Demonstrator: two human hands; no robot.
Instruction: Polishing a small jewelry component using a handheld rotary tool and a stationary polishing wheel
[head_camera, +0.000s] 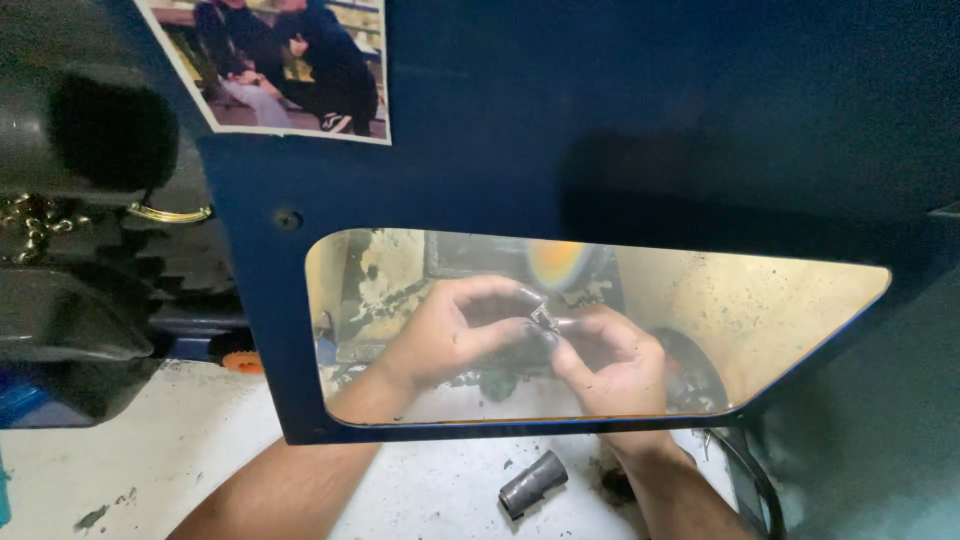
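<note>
Both hands' grip pinches a small metal part (544, 319), left hand (445, 335) and right hand (612, 362) meeting fingertip to fingertip.

My hands (540, 345) met behind the window (760, 300), a small metal part (545, 319) between them; a cylinder (532, 484) lay nearer.

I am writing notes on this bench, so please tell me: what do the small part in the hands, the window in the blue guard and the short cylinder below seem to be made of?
Small part: probably metal, bright glints. Window: clear plastic or glass; the hands show through, stained yellowish. Short cylinder: likely dull dark grey metal, hollow end.
</note>
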